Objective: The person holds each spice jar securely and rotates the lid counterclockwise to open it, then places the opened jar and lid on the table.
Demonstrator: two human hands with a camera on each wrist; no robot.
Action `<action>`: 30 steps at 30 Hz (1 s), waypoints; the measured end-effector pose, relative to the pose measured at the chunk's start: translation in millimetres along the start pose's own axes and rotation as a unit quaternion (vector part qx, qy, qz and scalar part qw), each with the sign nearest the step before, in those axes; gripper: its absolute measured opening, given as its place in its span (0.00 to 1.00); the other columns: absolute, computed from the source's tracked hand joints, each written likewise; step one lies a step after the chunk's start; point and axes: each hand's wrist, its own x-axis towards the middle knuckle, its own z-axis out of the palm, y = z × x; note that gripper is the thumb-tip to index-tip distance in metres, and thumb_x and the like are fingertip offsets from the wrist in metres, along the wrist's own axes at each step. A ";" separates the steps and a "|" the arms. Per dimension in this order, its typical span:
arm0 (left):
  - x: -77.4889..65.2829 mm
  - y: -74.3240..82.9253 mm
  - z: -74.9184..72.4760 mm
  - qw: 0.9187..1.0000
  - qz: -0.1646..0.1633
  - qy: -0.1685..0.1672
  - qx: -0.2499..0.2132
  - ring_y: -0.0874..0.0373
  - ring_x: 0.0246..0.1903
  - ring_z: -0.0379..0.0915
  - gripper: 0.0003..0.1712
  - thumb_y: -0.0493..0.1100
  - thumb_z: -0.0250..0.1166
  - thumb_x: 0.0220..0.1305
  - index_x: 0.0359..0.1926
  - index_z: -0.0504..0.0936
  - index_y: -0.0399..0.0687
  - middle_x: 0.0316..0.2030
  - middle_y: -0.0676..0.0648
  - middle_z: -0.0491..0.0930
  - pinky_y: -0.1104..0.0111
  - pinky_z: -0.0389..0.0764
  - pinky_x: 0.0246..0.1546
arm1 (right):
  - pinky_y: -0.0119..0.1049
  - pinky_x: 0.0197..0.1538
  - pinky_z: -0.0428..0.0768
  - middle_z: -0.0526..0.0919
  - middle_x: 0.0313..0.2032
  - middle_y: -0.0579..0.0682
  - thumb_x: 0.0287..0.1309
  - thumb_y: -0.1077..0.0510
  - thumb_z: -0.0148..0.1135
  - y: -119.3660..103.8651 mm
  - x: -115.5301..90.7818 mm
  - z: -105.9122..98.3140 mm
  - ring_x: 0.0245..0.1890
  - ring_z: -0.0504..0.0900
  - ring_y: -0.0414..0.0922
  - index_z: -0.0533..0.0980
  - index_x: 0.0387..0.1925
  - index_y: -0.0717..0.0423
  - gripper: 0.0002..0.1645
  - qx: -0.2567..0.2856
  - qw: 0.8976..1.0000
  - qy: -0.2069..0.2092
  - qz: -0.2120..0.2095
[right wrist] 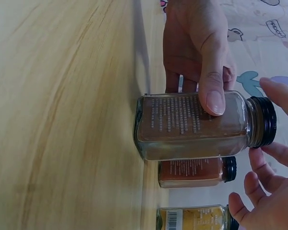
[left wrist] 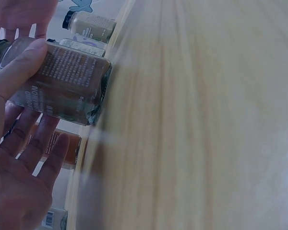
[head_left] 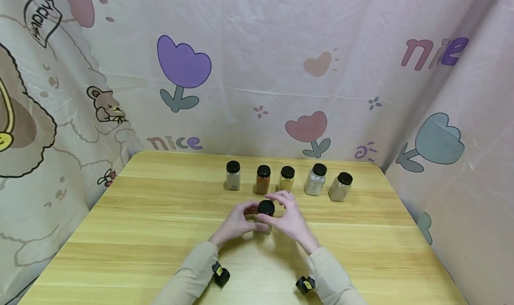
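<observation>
A clear glass spice jar (head_left: 265, 227) of brown powder, with a black lid (right wrist: 263, 122), stands upright close over the table in the head view; the wrist views show it sideways. My left hand (head_left: 238, 221) holds its body, the thumb flat across the printed label and the fingers round the far side. My right hand (head_left: 292, 218) is around the lid with spread, bent fingers. In the right wrist view its upper digit stands a little off the lid while another fingertip is right at the lid's lower edge.
Behind the hands stands a row of black-lidded jars: a pale one (head_left: 233, 180), a reddish-brown one (head_left: 263, 184), a yellow one (head_left: 286, 182), a white one (head_left: 315, 184) and a beige one (head_left: 339, 191). The wooden table (head_left: 132, 233) ends at a printed curtain (head_left: 249, 51).
</observation>
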 end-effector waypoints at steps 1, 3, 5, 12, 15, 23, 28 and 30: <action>-0.2 0.1 -0.1 1.000 -0.004 0.001 0.001 0.51 0.52 0.83 0.29 0.44 0.80 0.51 0.54 0.81 0.43 0.51 0.44 0.85 0.66 0.82 0.56 | 0.52 0.57 0.73 0.80 0.49 0.47 0.44 0.49 0.82 -0.5 -0.2 0.3 0.54 0.71 0.45 0.82 0.54 0.50 0.33 0.000 1.000 0.002 0.006; -0.7 0.6 -0.3 1.000 -0.011 0.003 0.000 0.52 0.52 0.83 0.29 0.44 0.80 0.51 0.54 0.82 0.45 0.51 0.46 0.86 0.69 0.81 0.56 | 0.50 0.57 0.72 0.80 0.47 0.46 0.44 0.48 0.82 -1.3 -0.1 0.7 0.53 0.71 0.46 0.82 0.53 0.50 0.32 0.001 1.000 0.007 0.013; -1.1 1.5 -0.2 1.000 -0.016 0.004 -0.002 0.52 0.52 0.82 0.29 0.45 0.81 0.50 0.54 0.82 0.45 0.51 0.46 0.86 0.70 0.81 0.55 | 0.47 0.56 0.71 0.80 0.45 0.46 0.43 0.47 0.82 -2.2 0.0 1.0 0.52 0.71 0.48 0.83 0.51 0.50 0.31 -0.002 1.000 0.011 0.016; -0.9 2.7 0.3 1.000 -0.015 0.005 -0.003 0.52 0.52 0.82 0.28 0.44 0.80 0.51 0.53 0.82 0.45 0.51 0.46 0.85 0.67 0.82 0.55 | 0.42 0.55 0.69 0.82 0.44 0.47 0.42 0.48 0.83 -4.3 1.1 1.0 0.51 0.73 0.49 0.84 0.48 0.53 0.30 -0.021 1.000 0.020 0.009; -0.3 2.1 0.4 1.000 -0.015 0.005 -0.004 0.52 0.51 0.82 0.28 0.44 0.80 0.51 0.53 0.82 0.45 0.50 0.46 0.85 0.62 0.82 0.57 | 0.41 0.55 0.70 0.83 0.45 0.47 0.44 0.51 0.82 -5.2 1.7 0.1 0.51 0.73 0.47 0.84 0.49 0.54 0.28 -0.028 0.999 0.017 0.002; -0.3 2.5 0.3 1.000 0.000 0.002 -0.002 0.52 0.50 0.83 0.28 0.44 0.80 0.51 0.53 0.81 0.42 0.50 0.44 0.86 0.52 0.82 0.57 | 0.44 0.55 0.76 0.84 0.48 0.50 0.47 0.58 0.79 -1.5 4.3 -2.4 0.52 0.75 0.45 0.83 0.52 0.54 0.27 -0.019 0.999 -0.002 -0.038; -0.5 2.3 0.1 1.000 -0.004 0.003 -0.007 0.51 0.50 0.82 0.29 0.44 0.80 0.51 0.54 0.81 0.44 0.50 0.44 0.85 0.50 0.81 0.58 | 0.47 0.53 0.76 0.84 0.49 0.52 0.49 0.60 0.76 2.2 5.4 -3.5 0.51 0.75 0.47 0.82 0.53 0.55 0.26 0.013 0.998 -0.013 -0.052; -0.3 2.1 0.0 1.000 -0.009 0.004 -0.010 0.52 0.50 0.82 0.29 0.44 0.80 0.50 0.54 0.81 0.45 0.50 0.45 0.85 0.51 0.81 0.59 | 0.42 0.52 0.75 0.84 0.49 0.52 0.50 0.60 0.75 3.4 5.6 -4.0 0.50 0.75 0.47 0.82 0.54 0.56 0.27 0.026 0.998 -0.017 -0.051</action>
